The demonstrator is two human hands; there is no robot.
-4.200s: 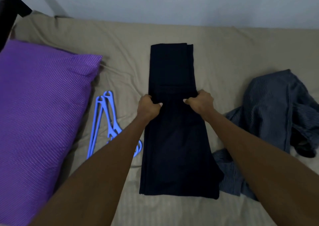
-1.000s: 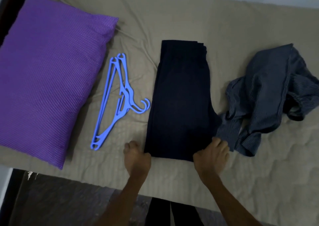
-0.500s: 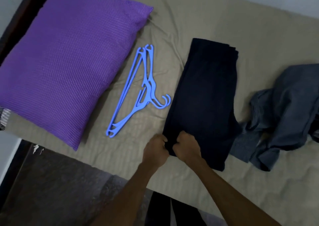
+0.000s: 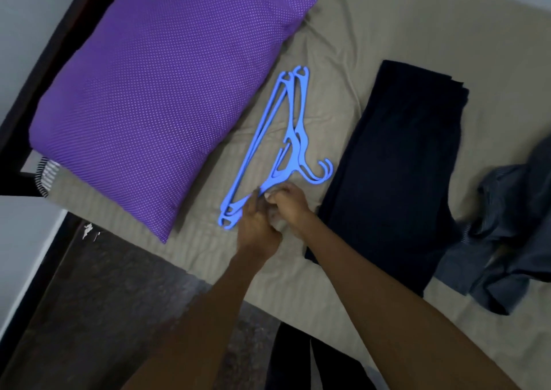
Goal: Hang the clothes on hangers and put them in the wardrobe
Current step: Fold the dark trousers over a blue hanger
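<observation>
Bed (image 4: 372, 31): both hands at blue hangers (image 4: 286, 139), beside folded trousers (image 4: 396, 166).

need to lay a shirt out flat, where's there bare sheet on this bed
Bare sheet lies beyond the blue hangers and dark folded trousers, right of the purple pillow. Another strip runs along the near edge below the crumpled grey garment. It is crowded between pillow and trousers, where both hands meet at the hangers.

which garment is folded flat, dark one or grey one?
The dark trousers, folded into a long flat strip beside the blue hangers. The grey shirt lies crumpled at the right.
</observation>
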